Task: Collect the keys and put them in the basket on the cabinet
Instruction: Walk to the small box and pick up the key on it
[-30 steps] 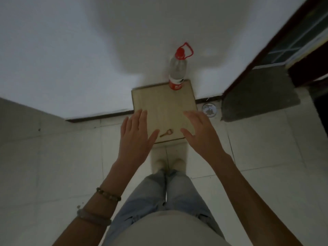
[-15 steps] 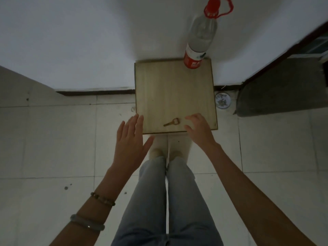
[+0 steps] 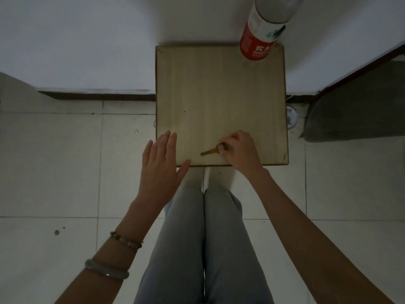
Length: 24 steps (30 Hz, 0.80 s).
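Observation:
A small brass key (image 3: 209, 152) lies near the front edge of a square wooden cabinet top (image 3: 219, 95). My right hand (image 3: 242, 151) rests on the wood with its fingertips pinched on the key's head; the key's shaft sticks out to the left, flat on the surface. My left hand (image 3: 161, 163) hovers open, palm down, fingers spread, over the cabinet's front left corner, apart from the key. No basket is in view.
A plastic bottle with a red label (image 3: 260, 38) stands at the cabinet's back right corner against the white wall. A round floor drain (image 3: 291, 119) and a dark grey mat (image 3: 355, 110) lie to the right. My legs in pale jeans (image 3: 203, 238) stand on the tiled floor.
The view has moved closer over the cabinet. My right hand has slid left onto the key and closed its fingers on the key's head. My left hand stays open at the left corner.

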Available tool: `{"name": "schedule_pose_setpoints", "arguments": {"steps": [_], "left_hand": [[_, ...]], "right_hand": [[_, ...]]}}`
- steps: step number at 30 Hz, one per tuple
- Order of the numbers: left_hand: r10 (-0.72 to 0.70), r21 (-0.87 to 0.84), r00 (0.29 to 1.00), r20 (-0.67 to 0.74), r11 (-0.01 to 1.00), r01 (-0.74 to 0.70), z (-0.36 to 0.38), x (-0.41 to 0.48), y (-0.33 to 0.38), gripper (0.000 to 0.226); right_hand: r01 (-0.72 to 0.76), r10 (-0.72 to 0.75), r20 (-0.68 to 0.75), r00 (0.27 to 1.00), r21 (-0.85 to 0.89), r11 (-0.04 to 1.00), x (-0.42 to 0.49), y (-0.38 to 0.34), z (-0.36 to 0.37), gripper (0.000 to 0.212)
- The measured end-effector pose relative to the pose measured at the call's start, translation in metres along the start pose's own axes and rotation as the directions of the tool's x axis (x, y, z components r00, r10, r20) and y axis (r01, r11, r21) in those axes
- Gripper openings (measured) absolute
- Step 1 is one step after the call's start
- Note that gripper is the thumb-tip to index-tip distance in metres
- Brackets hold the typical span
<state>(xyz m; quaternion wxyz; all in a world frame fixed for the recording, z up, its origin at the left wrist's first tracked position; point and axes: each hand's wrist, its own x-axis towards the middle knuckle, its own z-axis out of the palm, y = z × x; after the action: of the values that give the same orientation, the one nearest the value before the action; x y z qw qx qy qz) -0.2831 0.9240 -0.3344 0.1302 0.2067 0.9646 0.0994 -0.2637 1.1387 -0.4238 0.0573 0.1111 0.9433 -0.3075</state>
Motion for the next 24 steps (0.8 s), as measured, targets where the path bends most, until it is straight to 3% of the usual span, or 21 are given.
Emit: {"name": "schedule_pose_setpoints", "arguments": {"steps": [5,8,12,16,24], "left_hand": [[-0.005,-0.014,1.000,-0.009,1.000,0.004,0.002,0.002,-0.004,0.065],[-0.011,-0.019,1.000,-0.008,1.000,0.011,-0.002,0.001,-0.006,0.064],[-0.031,-0.027,0.999,-0.013,0.999,0.031,-0.029,-0.005,-0.002,0.064],[-0.047,-0.027,0.998,-0.052,0.999,0.045,-0.077,-0.020,0.007,0.064],[-0.141,-0.068,0.967,-0.213,0.989,0.129,-0.205,-0.083,0.026,0.063]], "right_hand": [[0.026,-0.025,0.012,1.000,-0.040,0.999,0.005,0.002,0.004,0.009],[0.000,-0.001,0.116,0.993,0.007,1.000,0.006,-0.001,0.000,0.006],[-0.154,0.097,0.299,0.949,0.173,0.973,-0.003,-0.016,-0.022,0.004],[-0.258,0.163,0.262,0.951,0.384,0.887,-0.016,-0.063,-0.077,0.006],[-0.082,-0.103,0.287,0.952,0.565,0.821,-0.049,-0.206,-0.222,0.009]]}}
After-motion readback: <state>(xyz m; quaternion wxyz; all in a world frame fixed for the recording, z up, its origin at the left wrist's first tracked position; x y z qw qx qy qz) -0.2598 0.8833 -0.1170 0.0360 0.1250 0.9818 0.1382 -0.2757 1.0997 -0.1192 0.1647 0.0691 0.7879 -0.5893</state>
